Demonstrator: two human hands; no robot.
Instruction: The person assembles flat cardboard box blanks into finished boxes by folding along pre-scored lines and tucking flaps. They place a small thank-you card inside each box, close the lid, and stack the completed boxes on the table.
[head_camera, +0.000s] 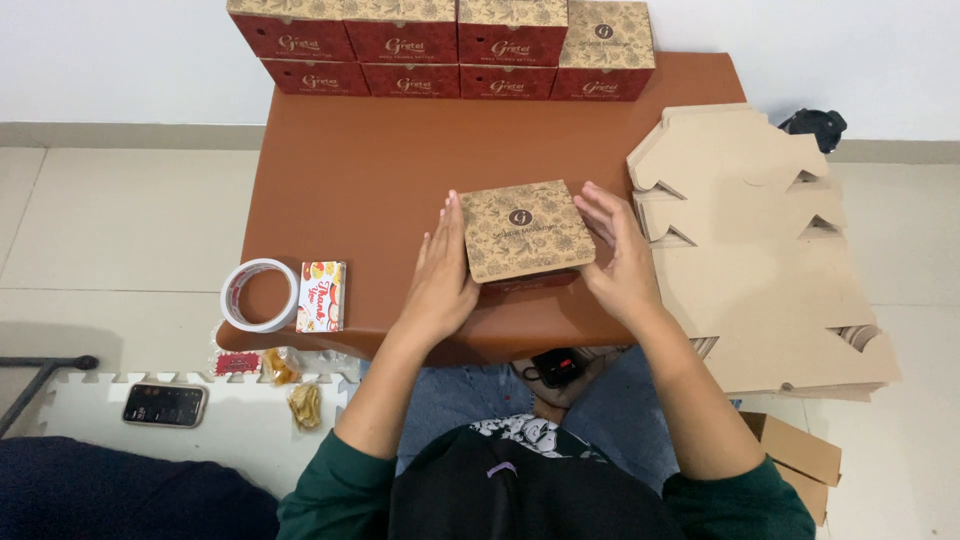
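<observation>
A closed cardboard box (522, 230) with a tan patterned lid and red sides sits near the front edge of a low brown table (380, 160). My left hand (443, 275) presses flat against the box's left side, fingers extended. My right hand (615, 250) presses against its right side the same way. Both palms hold the box between them.
Several identical red and tan boxes (445, 45) are stacked along the table's far edge. A stack of flat unfolded cardboard blanks (760, 250) lies to the right. A tape roll (258, 295) and a small card pack (322, 296) sit at front left. A phone (165, 404) lies on the floor mat.
</observation>
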